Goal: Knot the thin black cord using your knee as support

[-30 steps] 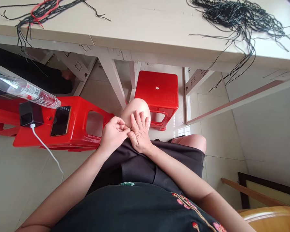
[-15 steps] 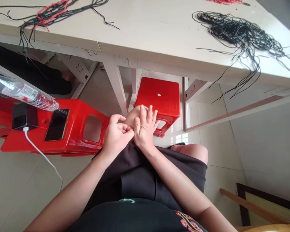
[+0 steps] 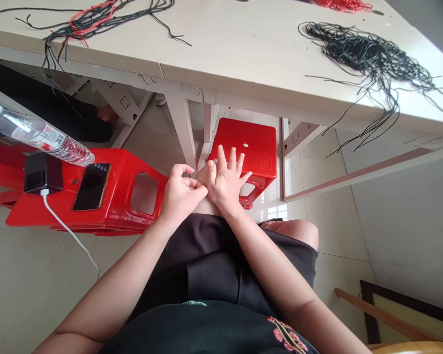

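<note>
My left hand (image 3: 182,194) is closed in a pinch, thumb against fingertips, over my bare knee (image 3: 204,174). Whatever sits in that pinch, if anything, is too small to make out. Right beside it, my right hand (image 3: 225,182) lies palm down on the same knee, its fingers stretched and spread. The left thumb tip is close to the right thumb's base. Up on the white table (image 3: 236,59), a tangled bundle of black cords (image 3: 362,49) hangs partly over the edge at right. Another bundle of black cords (image 3: 129,20), with a red cord (image 3: 92,24) among them, lies at left.
A red stool (image 3: 249,140) stands under the table ahead of my hands. To the left, another red stool (image 3: 114,196) bears a phone (image 3: 91,187), a black box (image 3: 43,172) with a white cable (image 3: 70,238), and a plastic bottle (image 3: 47,135). Red cords (image 3: 343,5) lie at the table's far right.
My right hand has slid forward over the knee, and its fingers are spread wider. My left hand stays pinched, slightly farther forward. The view has shifted a little.
</note>
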The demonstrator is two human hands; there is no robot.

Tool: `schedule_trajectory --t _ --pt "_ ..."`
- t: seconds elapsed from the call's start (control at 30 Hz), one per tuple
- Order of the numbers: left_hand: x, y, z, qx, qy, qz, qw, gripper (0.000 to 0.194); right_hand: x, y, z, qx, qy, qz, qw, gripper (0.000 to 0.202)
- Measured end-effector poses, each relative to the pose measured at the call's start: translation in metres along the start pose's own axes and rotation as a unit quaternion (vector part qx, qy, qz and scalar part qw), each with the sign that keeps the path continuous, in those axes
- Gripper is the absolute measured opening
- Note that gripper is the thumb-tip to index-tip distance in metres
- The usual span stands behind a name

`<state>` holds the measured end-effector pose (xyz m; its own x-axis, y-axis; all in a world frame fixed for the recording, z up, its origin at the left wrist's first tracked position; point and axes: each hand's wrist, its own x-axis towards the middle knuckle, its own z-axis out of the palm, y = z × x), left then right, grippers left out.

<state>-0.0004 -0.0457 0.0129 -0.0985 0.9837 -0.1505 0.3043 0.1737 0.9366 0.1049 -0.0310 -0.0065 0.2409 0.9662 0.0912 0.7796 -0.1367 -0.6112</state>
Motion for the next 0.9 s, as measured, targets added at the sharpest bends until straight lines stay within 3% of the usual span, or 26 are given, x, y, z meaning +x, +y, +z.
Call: schedule_trajectory --t 0.2,0.6,0.9 --pt "0.014 -0.005 -0.002 -0.038 -0.002 -0.011 0.999 0.041 0.009 -0.002 0.001 0.009 -0.01 -0.008 1.0 0.053" --pt "0.021 0.007 -0.002 -0.036 -0.014 -0.044 0.998 0.036 0.029 -0.001 -0.002 0.025 -0.049 0.004 0.998 0.057" --pt "0.022 0.0 -0.004 -0.075 -0.023 -0.016 0.997 0.034 0.04 0.0 0.004 0.02 -0.086 0.014 0.996 0.061"
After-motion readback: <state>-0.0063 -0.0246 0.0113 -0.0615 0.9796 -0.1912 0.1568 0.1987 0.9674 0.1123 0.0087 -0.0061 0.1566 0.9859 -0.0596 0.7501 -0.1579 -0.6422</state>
